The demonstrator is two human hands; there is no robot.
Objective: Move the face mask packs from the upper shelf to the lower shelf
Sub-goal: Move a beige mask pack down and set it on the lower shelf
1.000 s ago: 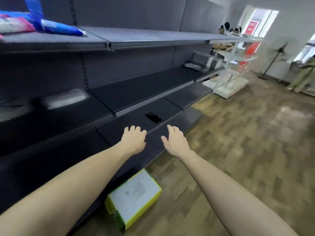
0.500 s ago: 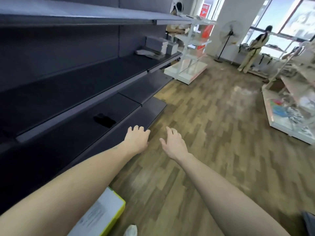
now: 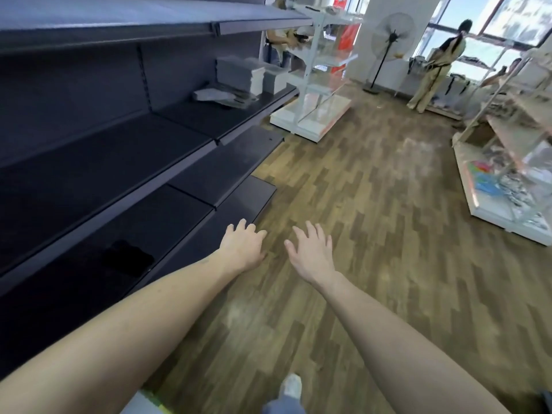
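**Empty hands held out beside dark store shelving**

No face mask packs could be made out in this view. The lower shelf [image 3: 98, 234] of the dark shelving, in the left half of the frame, carried only a flat black object [image 3: 127, 258] whose identity could not be told. The upper shelf [image 3: 143, 20] ran along the top left edge, its top surface hidden from view.

Both bare forearms reached forward from the bottom of the frame. The left hand [image 3: 243, 248], at centre frame, was held palm down with fingers loosely extended, its grip empty, just past the front edge of the lowest shelf. The right hand [image 3: 312, 253], just beside it to the right, was likewise open, fingers spread, holding nothing, above the wood-pattern floor [image 3: 373, 234].

Farther along the shelving, in the upper middle, sat grey boxes [image 3: 239, 74] and flat grey packets [image 3: 222, 97]. Beyond them stood a white display rack [image 3: 316, 85] and a pedestal fan [image 3: 388, 40]. A person in beige [image 3: 433, 70] stood at the upper right near bright windows. Another white rack [image 3: 507, 174] filled the right edge. A shoe tip [image 3: 291, 385] showed at the bottom centre.
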